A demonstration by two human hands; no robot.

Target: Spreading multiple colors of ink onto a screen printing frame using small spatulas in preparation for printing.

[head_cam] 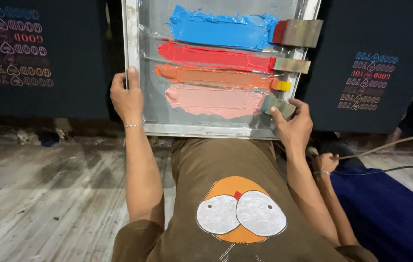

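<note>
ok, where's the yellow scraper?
Head view, on the screen frame, right side: the yellow scraper sits at the orange paint strip's end, just above the right hand.

Both arms outstretched (hands (127,97) closed)

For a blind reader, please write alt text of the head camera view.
The left hand grips a printing screen's frame while the right hand touches the lowest squeegee. Blue, red, orange and pink ink stripes lie on the screen.

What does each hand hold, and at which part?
Left hand grips the printing screen frame at its left rail. Right hand holds the lowest squeegee, at the pink ink's end.
</note>
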